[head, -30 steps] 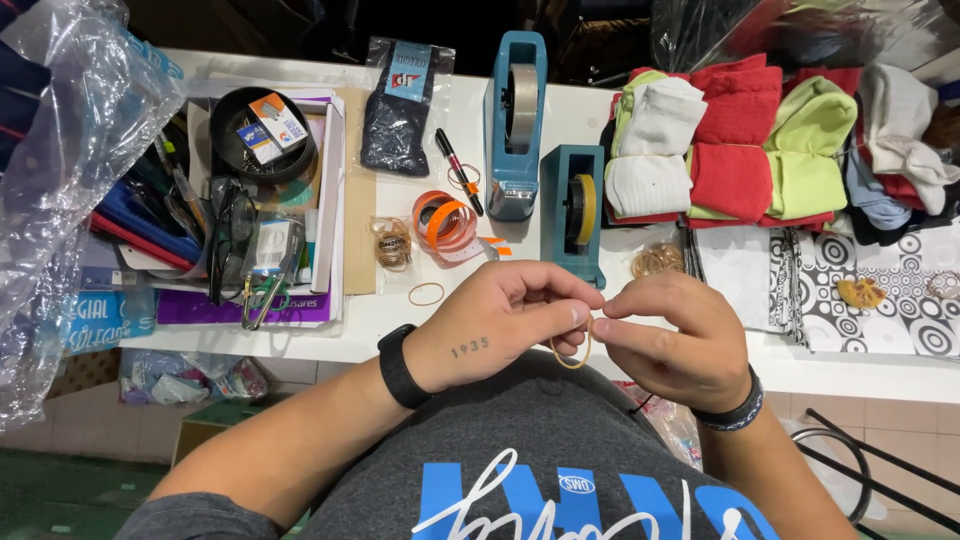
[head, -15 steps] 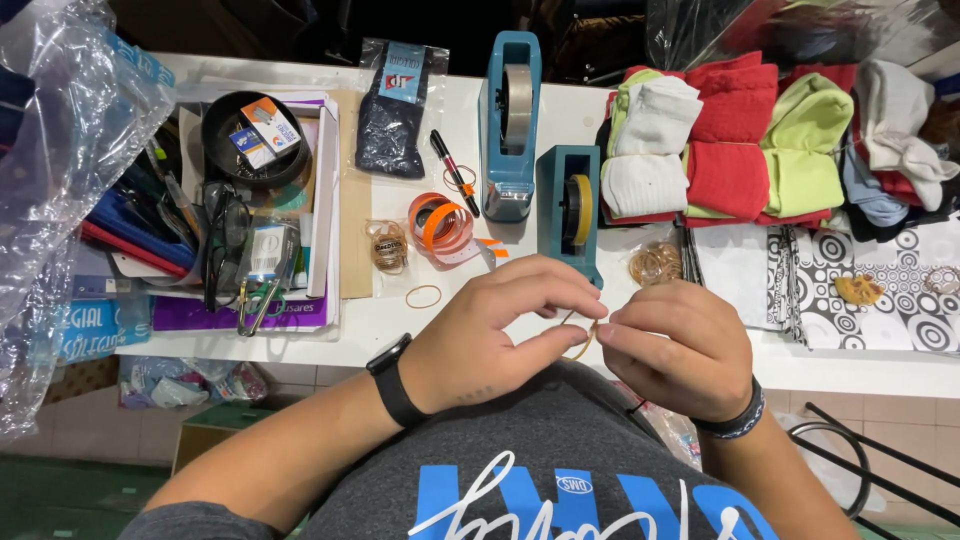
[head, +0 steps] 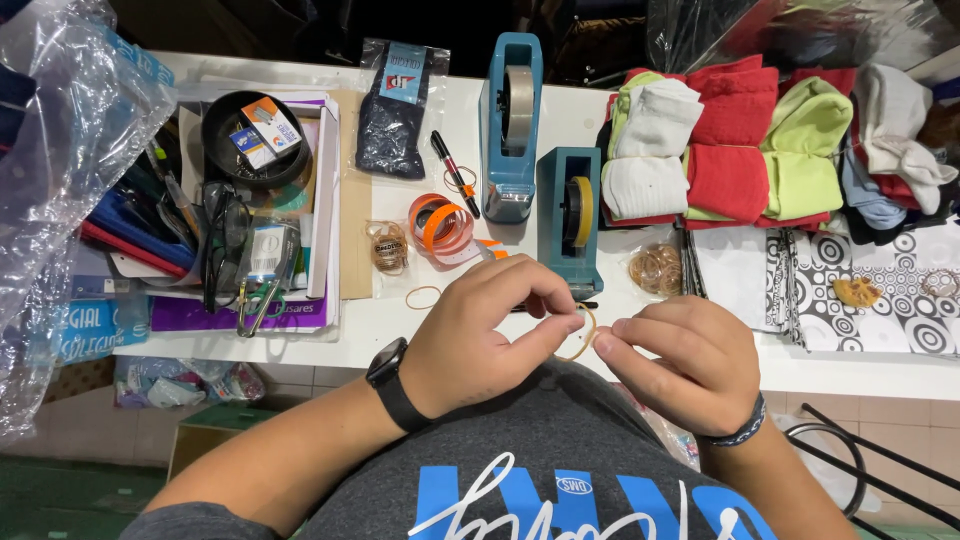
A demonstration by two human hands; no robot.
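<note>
tan rubber band (head: pixel 583 336) pinched between both hands, left hand (head: pixel 478 335) and right hand (head: pixel 683 357); two tape dispensers (head: pixel 510 125) behind.

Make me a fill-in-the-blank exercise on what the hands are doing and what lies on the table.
1. The left hand and right hand pinch a tan rubber ____ between their fingers.
2. Two teal tape dispensers stand on the ____ table.
3. A black watch sits on the ____ wrist.
4. Folded cloths lie at the table's ____ side.

Missing words: band; white; left; right
</note>
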